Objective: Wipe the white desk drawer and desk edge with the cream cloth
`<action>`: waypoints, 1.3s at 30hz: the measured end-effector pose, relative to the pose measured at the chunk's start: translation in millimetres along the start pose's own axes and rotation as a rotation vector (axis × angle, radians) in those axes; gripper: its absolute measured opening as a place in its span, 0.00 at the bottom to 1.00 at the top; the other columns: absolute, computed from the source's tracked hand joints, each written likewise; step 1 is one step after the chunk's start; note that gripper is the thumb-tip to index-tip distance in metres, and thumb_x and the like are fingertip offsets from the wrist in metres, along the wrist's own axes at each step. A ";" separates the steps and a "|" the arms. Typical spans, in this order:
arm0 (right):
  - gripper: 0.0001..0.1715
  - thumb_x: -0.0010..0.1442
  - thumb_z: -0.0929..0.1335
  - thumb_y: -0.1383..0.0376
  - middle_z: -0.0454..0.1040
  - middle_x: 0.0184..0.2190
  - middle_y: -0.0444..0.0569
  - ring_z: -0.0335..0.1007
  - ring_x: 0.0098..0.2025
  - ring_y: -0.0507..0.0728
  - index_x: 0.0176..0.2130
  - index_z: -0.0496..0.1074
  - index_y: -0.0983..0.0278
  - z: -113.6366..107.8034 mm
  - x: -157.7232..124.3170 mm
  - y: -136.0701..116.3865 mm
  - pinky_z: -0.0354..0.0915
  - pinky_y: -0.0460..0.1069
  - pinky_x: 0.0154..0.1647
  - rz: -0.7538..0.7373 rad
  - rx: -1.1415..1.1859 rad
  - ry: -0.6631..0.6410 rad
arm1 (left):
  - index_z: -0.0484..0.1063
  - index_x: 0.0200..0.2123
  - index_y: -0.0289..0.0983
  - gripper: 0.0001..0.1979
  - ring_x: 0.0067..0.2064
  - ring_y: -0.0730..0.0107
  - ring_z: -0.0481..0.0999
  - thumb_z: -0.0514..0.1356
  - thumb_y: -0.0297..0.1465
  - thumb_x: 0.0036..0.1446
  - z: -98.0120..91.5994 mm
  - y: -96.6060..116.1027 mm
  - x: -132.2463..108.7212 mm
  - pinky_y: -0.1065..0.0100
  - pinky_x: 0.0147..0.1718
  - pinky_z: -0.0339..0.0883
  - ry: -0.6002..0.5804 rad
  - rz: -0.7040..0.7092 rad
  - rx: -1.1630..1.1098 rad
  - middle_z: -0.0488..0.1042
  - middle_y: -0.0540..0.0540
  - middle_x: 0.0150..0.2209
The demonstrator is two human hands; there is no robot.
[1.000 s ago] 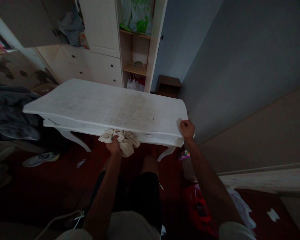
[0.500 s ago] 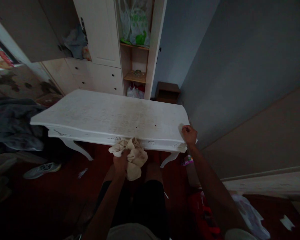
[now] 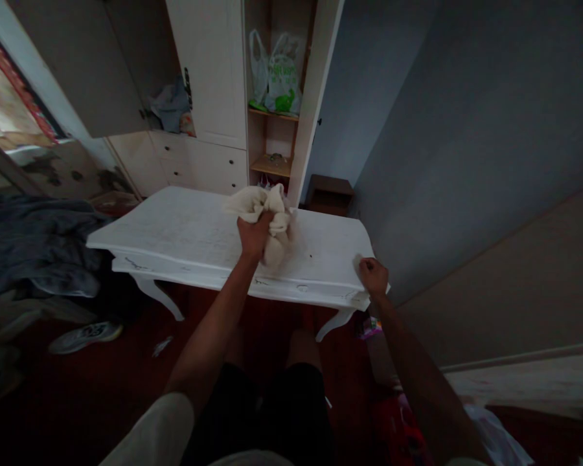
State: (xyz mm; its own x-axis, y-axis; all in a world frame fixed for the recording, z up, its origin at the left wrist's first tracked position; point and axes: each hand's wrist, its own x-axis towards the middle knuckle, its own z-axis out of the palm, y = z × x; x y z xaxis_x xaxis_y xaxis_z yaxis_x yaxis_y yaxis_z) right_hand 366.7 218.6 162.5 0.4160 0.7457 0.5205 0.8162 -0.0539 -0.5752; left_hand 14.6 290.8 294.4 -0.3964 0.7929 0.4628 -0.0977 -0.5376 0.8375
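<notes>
A white table [image 3: 189, 226] with curved legs stands in front of me, its top smudged with dirt. My left hand [image 3: 255, 238] is closed on a crumpled cream cloth [image 3: 276, 223] over the middle of the tabletop; the cloth's lower part is blurred. At the table's right end, my right hand [image 3: 374, 276] is curled into a fist near the front corner. What it holds, if anything, I cannot make out. A small dark speck lies on the top between the two hands.
Behind the table is a white wardrobe [image 3: 218, 116] with plastic bags [image 3: 282, 81] on a shelf. A brown box-like stand [image 3: 329, 193] is by the grey wall. Dark fabric [image 3: 39, 243] is heaped at left, above a shoe [image 3: 85, 336]. A red bag [image 3: 393, 424] lies at lower right.
My left hand has carried the cloth from below the table's front edge up and forward over the tabletop. My right hand stays at the right end. The view has shifted slightly.
</notes>
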 end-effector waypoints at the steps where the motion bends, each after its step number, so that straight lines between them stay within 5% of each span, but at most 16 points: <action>1: 0.19 0.55 0.62 0.56 0.80 0.28 0.53 0.73 0.31 0.59 0.33 0.77 0.64 -0.1 0.3 -0.1 0.66 0.51 0.36 0.002 -0.002 -0.004 | 0.74 0.31 0.35 0.07 0.36 0.68 0.78 0.63 0.31 0.46 9.0 -12.3 5.1 0.67 0.40 0.74 -0.066 0.014 0.033 0.80 0.47 0.34; 5: 0.19 0.54 0.62 0.56 0.80 0.29 0.53 0.74 0.31 0.59 0.33 0.77 0.64 -0.6 1.1 -1.3 0.66 0.51 0.36 0.015 -0.012 -0.014 | 0.76 0.40 0.36 0.14 0.47 0.62 0.77 0.64 0.30 0.48 28.1 -53.3 -2.4 0.62 0.50 0.70 -0.373 0.047 0.321 0.80 0.42 0.44; 9: 0.20 0.55 0.62 0.55 0.79 0.28 0.53 0.73 0.31 0.59 0.32 0.77 0.64 -0.9 1.6 -2.3 0.66 0.51 0.35 0.023 -0.029 -0.009 | 0.76 0.44 0.34 0.20 0.51 0.55 0.76 0.64 0.41 0.52 26.4 -64.5 -26.7 0.60 0.52 0.67 -0.709 -0.025 0.759 0.79 0.36 0.46; 14: 0.21 0.56 0.61 0.54 0.79 0.27 0.52 0.73 0.30 0.59 0.32 0.77 0.64 -0.5 2.1 -1.8 0.66 0.51 0.34 0.025 -0.040 -0.008 | 0.78 0.43 0.29 0.37 0.52 0.47 0.76 0.47 0.57 0.59 16.1 -40.9 -29.7 0.57 0.50 0.66 -0.721 -0.116 1.091 0.78 0.27 0.46; 20: 0.23 0.56 0.60 0.53 0.79 0.28 0.53 0.73 0.30 0.59 0.32 0.76 0.64 0.1 0.6 -3.2 0.67 0.51 0.36 0.011 -0.046 -0.010 | 0.78 0.40 0.28 0.47 0.49 0.39 0.77 0.36 0.62 0.57 -16.6 -12.2 -1.9 0.51 0.46 0.68 -0.655 -0.247 1.270 0.78 0.23 0.42; 23: 0.22 0.55 0.60 0.54 0.79 0.28 0.53 0.73 0.30 0.59 0.32 0.76 0.65 -0.1 -0.1 -4.6 0.66 0.52 0.36 0.009 -0.057 -0.005 | 0.77 0.40 0.27 0.43 0.48 0.40 0.77 0.38 0.59 0.60 -37.1 -13.2 11.9 0.51 0.45 0.68 -0.567 -0.198 1.281 0.78 0.23 0.41; 28: 0.20 0.55 0.61 0.55 0.79 0.28 0.54 0.73 0.31 0.60 0.31 0.76 0.64 -0.5 0.2 -6.2 0.66 0.52 0.36 0.016 -0.087 -0.003 | 0.63 0.59 0.28 0.33 0.57 0.48 0.71 0.50 0.49 0.63 -51.0 -42.3 11.4 0.56 0.54 0.64 -0.620 0.056 1.016 0.71 0.27 0.55; 33: 0.20 0.55 0.61 0.56 0.80 0.29 0.54 0.73 0.30 0.59 0.32 0.77 0.64 -0.8 0.4 -7.8 0.65 0.51 0.35 0.018 -0.125 0.001 | 0.55 0.64 0.23 0.36 0.67 0.48 0.58 0.54 0.44 0.62 -24.2 -79.4 -31.0 0.56 0.63 0.54 -0.902 0.135 0.842 0.61 0.23 0.63; 36: 0.19 0.56 0.61 0.56 0.79 0.28 0.54 0.72 0.29 0.59 0.32 0.77 0.64 -1.0 0.7 -8.5 0.64 0.50 0.33 0.012 -0.148 0.002 | 0.55 0.64 0.24 0.37 0.70 0.45 0.47 0.57 0.44 0.60 -0.1 -90.4 -54.8 0.52 0.67 0.45 -0.945 0.161 0.814 0.56 0.24 0.66; 39: 0.19 0.57 0.61 0.56 0.79 0.28 0.53 0.71 0.29 0.58 0.32 0.77 0.64 -0.9 1.3 -8.1 0.63 0.50 0.33 0.010 -0.166 0.005 | 0.61 0.62 0.31 0.31 0.69 0.52 0.54 0.56 0.43 0.61 12.4 -93.9 -59.9 0.54 0.66 0.49 -0.935 0.122 0.630 0.60 0.31 0.65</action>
State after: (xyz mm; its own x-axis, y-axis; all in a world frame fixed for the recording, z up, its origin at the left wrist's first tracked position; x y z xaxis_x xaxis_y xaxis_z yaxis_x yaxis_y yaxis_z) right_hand 361.0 219.4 168.4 0.4261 0.7413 0.5185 0.8668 -0.1704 -0.4686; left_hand 58.8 297.4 191.6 0.4914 0.7906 0.3653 0.4767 -0.5952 0.6469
